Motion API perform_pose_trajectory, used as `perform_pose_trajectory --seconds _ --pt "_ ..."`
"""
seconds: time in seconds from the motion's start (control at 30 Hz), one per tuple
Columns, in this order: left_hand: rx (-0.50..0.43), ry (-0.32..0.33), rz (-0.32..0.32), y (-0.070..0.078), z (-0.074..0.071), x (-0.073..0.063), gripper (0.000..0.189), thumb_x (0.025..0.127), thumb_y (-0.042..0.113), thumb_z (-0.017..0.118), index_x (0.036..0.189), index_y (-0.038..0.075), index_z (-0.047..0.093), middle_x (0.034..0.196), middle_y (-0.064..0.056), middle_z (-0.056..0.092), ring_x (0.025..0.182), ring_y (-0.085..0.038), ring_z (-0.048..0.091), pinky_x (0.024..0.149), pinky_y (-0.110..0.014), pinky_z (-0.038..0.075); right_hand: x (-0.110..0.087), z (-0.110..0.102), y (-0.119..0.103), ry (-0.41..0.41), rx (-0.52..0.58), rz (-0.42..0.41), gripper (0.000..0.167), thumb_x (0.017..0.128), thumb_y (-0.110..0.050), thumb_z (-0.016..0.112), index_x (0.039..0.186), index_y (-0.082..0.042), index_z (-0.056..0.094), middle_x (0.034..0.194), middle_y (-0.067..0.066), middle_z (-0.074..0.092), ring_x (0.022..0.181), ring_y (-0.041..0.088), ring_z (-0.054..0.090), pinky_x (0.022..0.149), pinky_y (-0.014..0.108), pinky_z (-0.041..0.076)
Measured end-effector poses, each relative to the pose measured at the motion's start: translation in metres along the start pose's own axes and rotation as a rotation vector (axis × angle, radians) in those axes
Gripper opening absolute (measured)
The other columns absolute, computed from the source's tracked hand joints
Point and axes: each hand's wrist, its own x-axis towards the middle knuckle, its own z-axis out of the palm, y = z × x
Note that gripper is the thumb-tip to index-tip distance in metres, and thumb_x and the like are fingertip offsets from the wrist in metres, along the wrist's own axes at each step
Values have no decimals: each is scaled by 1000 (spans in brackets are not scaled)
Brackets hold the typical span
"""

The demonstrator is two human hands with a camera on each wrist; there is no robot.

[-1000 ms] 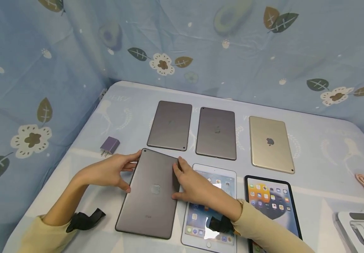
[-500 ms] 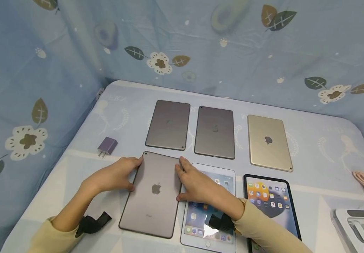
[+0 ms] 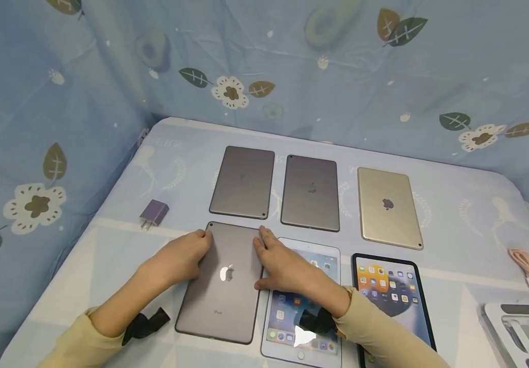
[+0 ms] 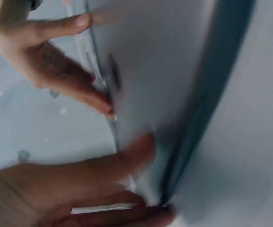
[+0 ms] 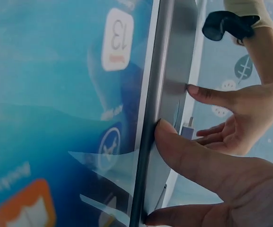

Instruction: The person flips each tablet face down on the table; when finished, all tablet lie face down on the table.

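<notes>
A grey iPad (image 3: 223, 312) lies back side up at the front of the table, its logo and lettering showing. My left hand (image 3: 177, 261) touches its left edge near the upper corner, thumb and fingers spread along the side. On the opposite edge rests my right hand (image 3: 287, 268), fingers fairly straight, thumb lower down. In the right wrist view the right thumb (image 5: 179, 146) and a fingertip press against the iPad's edge. The left thumb (image 4: 127, 153) is blurred over the iPad in the left wrist view. My right forearm covers part of a white tablet (image 3: 282, 335) with a lit screen.
Two grey tablets (image 3: 242, 179) (image 3: 310, 197) and a gold one (image 3: 389, 214) form a back row, face down. A black-framed tablet (image 3: 386, 281) shows its screen. A purple charger (image 3: 155, 211) sits left; a pinkish cable (image 3: 526, 266) and white stand (image 3: 494, 319) lie right.
The grey iPad has shifted slightly and turned a little straighter beside the white tablet. My left hand has moved right, closer over its edge; the right hand stays at the other edge.
</notes>
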Motion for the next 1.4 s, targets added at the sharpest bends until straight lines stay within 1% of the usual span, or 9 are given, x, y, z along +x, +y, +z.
perform_pose_trajectory --seconds 0.13,0.23,0.4,0.57,0.83,0.97,1.13,1.3,1.4 --pt "39 43 10 0 2 2 77 56 -3 88 121 -19 51 106 -25 62 87 -30 66 71 -38 56 -1 1 0 -9 12 -6 90 78 -33 80 144 10 34 155 31 14 146 41 18 116 44 27" --pt "59 80 33 2 2 4 75 56 0 89 119 -18 54 107 -25 63 88 -32 65 73 -39 56 -3 1 2 0 36 -14 91 78 -34 79 144 9 34 156 30 14 146 40 18 116 45 26" --pt "70 168 126 12 5 17 63 69 15 86 119 -11 58 117 -22 64 100 -33 66 83 -40 55 -9 -2 12 53 108 7 89 79 -38 78 145 5 35 156 25 23 145 37 23 115 47 30" --pt "22 153 236 36 9 40 62 77 29 80 123 -6 59 125 -22 62 110 -34 64 92 -42 52 -27 -9 31 103 135 89 87 79 -38 78 144 3 38 154 23 30 141 40 31 110 50 36" --pt "67 136 346 70 18 64 63 78 37 79 116 -10 60 109 -17 67 97 -29 67 86 -38 54 -64 -14 67 153 87 216 86 78 -35 79 142 8 40 150 28 34 135 45 38 103 54 42" --pt "117 132 350 81 22 71 65 76 41 79 114 -10 61 104 -16 67 96 -28 66 86 -38 53 -79 -14 82 185 66 294 87 77 -33 80 140 10 40 149 29 34 134 47 39 102 56 41" --pt "175 140 306 89 24 72 68 72 41 82 112 -11 62 106 -19 67 102 -30 65 89 -39 52 -89 -9 93 202 59 354 82 77 -32 80 135 13 45 148 32 33 133 49 38 102 58 40" --pt "188 64 243 94 25 70 79 73 41 81 121 -16 56 127 -31 57 122 -41 55 102 -42 46 -94 -5 96 221 58 366 78 76 -31 80 131 14 49 147 32 35 132 50 39 102 58 40" --pt "176 15 231 97 25 69 84 74 42 81 125 -18 52 133 -33 51 127 -43 49 106 -43 42 -96 -3 95 232 49 354 74 77 -29 80 129 15 51 145 31 39 132 48 40 102 57 41"
